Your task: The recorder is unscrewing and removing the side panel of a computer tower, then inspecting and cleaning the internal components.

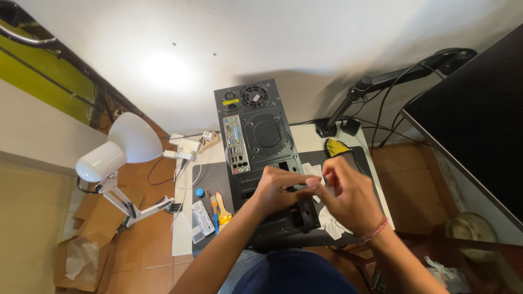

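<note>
Now, line by line:

Computer case (pixel 260 147): one black tower, lying flat on the table (pixel 182 239) with its rear panel facing up; its long axis runs away from the person, fan grilles at the far end, slot openings at the near end.
Left hand (pixel 279 190): rests on the near end of the rear panel by the slot openings, fingers curled and pressed down onto the metal; the grip is closed against the case, though what the fingertips pinch is hidden.
Right hand (pixel 348 198): just right of the left hand, thumb and forefinger brought together at the case's right edge, touching the left hand's fingertips; whether something small sits between them I cannot tell.
Relation: the slot area lies directly under the left hand and just left of the right; both hands are equally near.
White cloth (pixel 329 220): one, crumpled beneath the right hand.
Desk lamp (pixel 117 149): one, white, well left.
Small tools (pixel 215 209): a few beside the case, left.
Monitor (pixel 474 120): one, dark, right.
</note>
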